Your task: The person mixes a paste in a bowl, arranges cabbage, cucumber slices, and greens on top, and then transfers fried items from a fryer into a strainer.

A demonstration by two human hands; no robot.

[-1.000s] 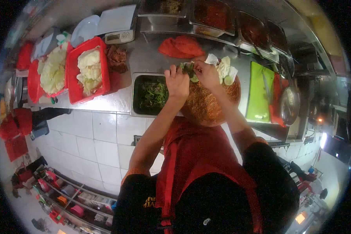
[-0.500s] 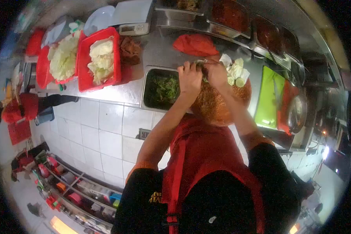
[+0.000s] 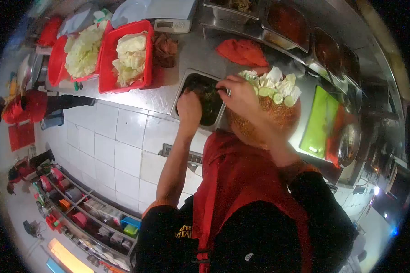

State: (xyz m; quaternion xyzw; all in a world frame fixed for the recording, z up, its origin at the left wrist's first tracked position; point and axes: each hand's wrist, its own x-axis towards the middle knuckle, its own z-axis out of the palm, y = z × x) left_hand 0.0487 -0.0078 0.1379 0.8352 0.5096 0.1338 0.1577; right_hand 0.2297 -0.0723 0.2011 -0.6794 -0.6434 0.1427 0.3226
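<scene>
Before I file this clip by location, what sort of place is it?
Most likely a commercial kitchen, perhaps a restaurant's: metal food pans line the far side of a steel counter, red baskets hold heaps of pale leaves, and sliced cucumber lies by the right hand.

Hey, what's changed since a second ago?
The left hand and right hand moved left, from beside the cucumber slices to the metal tray of greens. I can't see the green bunch once between them, nor what they hold. The red cloth and green board stayed put.
</scene>
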